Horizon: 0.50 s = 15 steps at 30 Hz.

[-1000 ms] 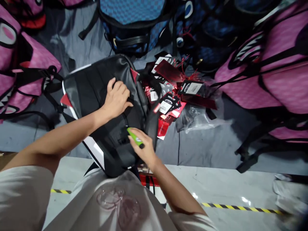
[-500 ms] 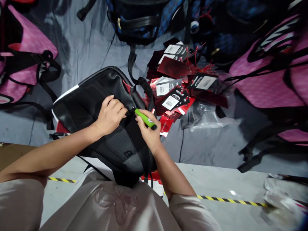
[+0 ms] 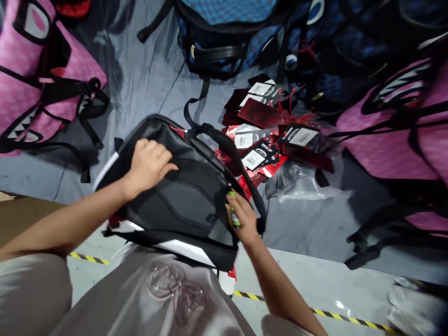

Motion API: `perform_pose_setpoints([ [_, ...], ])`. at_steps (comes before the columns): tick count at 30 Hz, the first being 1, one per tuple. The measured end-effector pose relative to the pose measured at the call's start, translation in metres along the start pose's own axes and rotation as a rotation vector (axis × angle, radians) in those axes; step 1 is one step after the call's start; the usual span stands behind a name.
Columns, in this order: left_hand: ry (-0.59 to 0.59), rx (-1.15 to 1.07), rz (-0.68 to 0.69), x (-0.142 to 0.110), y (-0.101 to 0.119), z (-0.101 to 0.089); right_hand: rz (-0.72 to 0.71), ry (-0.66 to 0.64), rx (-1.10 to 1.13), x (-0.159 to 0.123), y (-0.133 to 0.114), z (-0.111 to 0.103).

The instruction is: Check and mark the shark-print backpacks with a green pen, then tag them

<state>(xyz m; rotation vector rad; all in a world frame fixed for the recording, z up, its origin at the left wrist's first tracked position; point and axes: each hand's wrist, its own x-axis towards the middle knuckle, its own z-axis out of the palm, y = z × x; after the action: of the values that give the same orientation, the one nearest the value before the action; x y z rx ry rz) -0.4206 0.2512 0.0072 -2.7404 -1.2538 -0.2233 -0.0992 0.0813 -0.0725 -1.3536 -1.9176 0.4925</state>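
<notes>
A black backpack [image 3: 189,196] with white and red trim lies at the table's front edge against my body, its padded back panel facing up. On its upper left part, my left hand [image 3: 147,165] is closed on the black material, with the thumb stretched to the right. My right hand [image 3: 245,217], at the right side of the bag, is closed round a green pen-like tool [image 3: 234,217] with a dark tip pointing away from me. The exact kind of tool is not clear. A black shoulder strap [image 3: 241,154] loops over the bag's right side.
Hang tags [image 3: 255,157] and red pieces lie piled beyond the bag, next to a clear plastic bag [image 3: 297,182]. A pink backpack [image 3: 21,88] is at left, another pink backpack [image 3: 378,135] at right, and a blue backpack [image 3: 224,51] at the back.
The bag has turned and its back panel now lies flatter to view. My right hand has moved right and nearer with the green tool, away from my left hand, which has shifted slightly left.
</notes>
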Motion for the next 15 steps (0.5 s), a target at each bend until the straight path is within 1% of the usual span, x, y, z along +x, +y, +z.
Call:
perform_pose_setpoints([
  [1, 0.017, -0.026, 0.014, -0.008, 0.016, -0.004, -0.001, 0.019, -0.022, 0.002, 0.003, -0.003],
  [2, 0.019, -0.06, 0.02, -0.016, 0.029, -0.008, -0.012, 0.032, -0.03, 0.007, 0.0, -0.003],
  [4, 0.002, -0.132, 0.024, -0.026, 0.047, -0.018, -0.063, 0.074, 0.001, 0.025, -0.018, 0.008],
  [5, -0.019, -0.167, 0.029, -0.028, 0.05, -0.023, -0.086, 0.099, 0.031, 0.039, -0.03, 0.018],
  [6, -0.049, -0.199, 0.044, -0.029, 0.049, -0.027, -0.094, 0.131, 0.066, 0.053, -0.042, 0.03],
  [7, -0.091, -0.228, 0.071, -0.028, 0.045, -0.031, -0.085, 0.133, 0.099, 0.069, -0.051, 0.044],
  [9, -0.196, -0.292, 0.132, -0.02, 0.029, -0.038, -0.077, 0.136, 0.161, 0.096, -0.062, 0.067],
  [10, -0.238, -0.321, 0.135, -0.015, 0.02, -0.04, -0.058, 0.13, 0.184, 0.105, -0.064, 0.075],
  [12, -0.254, -0.338, 0.054, 0.0, 0.004, -0.04, 0.003, 0.124, 0.226, 0.114, -0.068, 0.082],
  [14, -0.273, -0.318, -0.075, 0.016, -0.005, -0.036, 0.08, 0.134, 0.266, 0.107, -0.077, 0.081],
  [15, -0.325, -0.299, -0.126, 0.025, -0.006, -0.032, 0.108, 0.143, 0.281, 0.1, -0.084, 0.078],
])
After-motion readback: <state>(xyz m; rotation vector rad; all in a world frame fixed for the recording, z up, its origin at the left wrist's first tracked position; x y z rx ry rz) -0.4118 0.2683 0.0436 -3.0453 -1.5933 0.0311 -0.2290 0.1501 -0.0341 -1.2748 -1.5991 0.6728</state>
